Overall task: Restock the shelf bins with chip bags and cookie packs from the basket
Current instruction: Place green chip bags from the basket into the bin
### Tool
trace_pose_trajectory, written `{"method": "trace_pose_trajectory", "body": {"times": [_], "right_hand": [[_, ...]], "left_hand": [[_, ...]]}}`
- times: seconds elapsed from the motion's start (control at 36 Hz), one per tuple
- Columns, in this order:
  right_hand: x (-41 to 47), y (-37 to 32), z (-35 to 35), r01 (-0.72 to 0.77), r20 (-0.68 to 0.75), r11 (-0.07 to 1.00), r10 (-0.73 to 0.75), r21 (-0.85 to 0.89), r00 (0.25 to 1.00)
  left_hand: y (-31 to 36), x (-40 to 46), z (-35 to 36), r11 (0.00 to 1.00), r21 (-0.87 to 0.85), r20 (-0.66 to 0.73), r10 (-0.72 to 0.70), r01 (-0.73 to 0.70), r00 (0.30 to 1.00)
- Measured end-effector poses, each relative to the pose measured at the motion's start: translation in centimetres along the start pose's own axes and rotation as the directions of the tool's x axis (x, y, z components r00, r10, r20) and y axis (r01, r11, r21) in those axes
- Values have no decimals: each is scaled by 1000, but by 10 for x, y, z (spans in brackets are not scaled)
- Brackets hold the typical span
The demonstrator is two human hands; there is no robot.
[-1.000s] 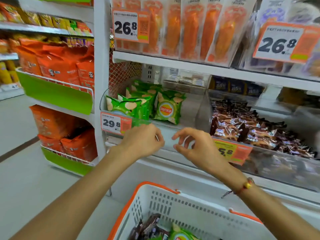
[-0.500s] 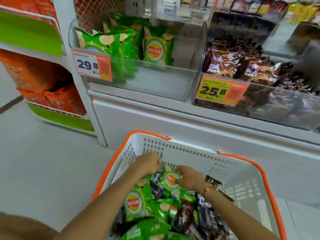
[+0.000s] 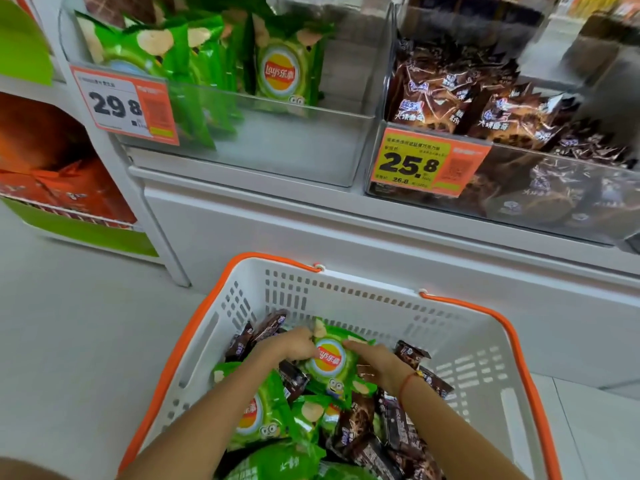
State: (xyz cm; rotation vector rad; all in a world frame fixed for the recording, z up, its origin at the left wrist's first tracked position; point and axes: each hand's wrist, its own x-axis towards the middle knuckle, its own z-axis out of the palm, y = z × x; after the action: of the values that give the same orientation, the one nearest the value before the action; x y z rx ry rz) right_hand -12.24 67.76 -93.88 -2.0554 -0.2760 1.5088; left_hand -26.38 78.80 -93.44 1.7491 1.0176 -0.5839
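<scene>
A white basket [image 3: 460, 344] with an orange rim stands on the floor in front of the shelf, holding green chip bags and brown cookie packs [image 3: 398, 424]. Both my hands are inside it. My left hand [image 3: 291, 344] grips the left edge of one green chip bag [image 3: 330, 362], and my right hand [image 3: 372, 360] holds its right edge. On the shelf above, a clear left bin [image 3: 277, 147] holds green chip bags and a clear right bin [image 3: 554, 188] holds brown cookie packs.
Orange price tags [image 3: 124, 105] hang on the bin fronts. A side rack with orange bags [image 3: 52, 174] stands at the left. White shelf base [image 3: 346, 244] runs behind the basket, with grey floor to the left.
My hands came down from the chip bin's front edge into the basket. They have closed on one green chip bag from both sides. The view tilted down and nearer.
</scene>
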Motion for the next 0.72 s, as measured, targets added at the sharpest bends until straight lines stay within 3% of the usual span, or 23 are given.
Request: {"method": "trace_pose_trajectory", "body": {"times": [0.19, 0.44, 0.56, 0.64, 0.72], "right_hand": [[-36, -35, -23, 217, -21, 963, -223, -161, 975], [-128, -110, -57, 477, 106, 826, -469, -300, 877], [-161, -140, -56, 594, 102, 726, -601, -346, 793], [-180, -159, -46, 624, 92, 564, -698, -542, 710], [-195, -172, -35, 672, 96, 433, -796, -601, 598]], "left_hand": [[1, -26, -24, 980, -168, -78, 98, -110, 992], [38, -112, -89, 823, -391, -231, 346, -412, 909], [52, -150, -124, 835, -283, -241, 414, -472, 878], [62, -181, -148, 836, -150, -264, 481, -528, 836], [68, -204, -162, 823, -51, -300, 528, -566, 795]]}}
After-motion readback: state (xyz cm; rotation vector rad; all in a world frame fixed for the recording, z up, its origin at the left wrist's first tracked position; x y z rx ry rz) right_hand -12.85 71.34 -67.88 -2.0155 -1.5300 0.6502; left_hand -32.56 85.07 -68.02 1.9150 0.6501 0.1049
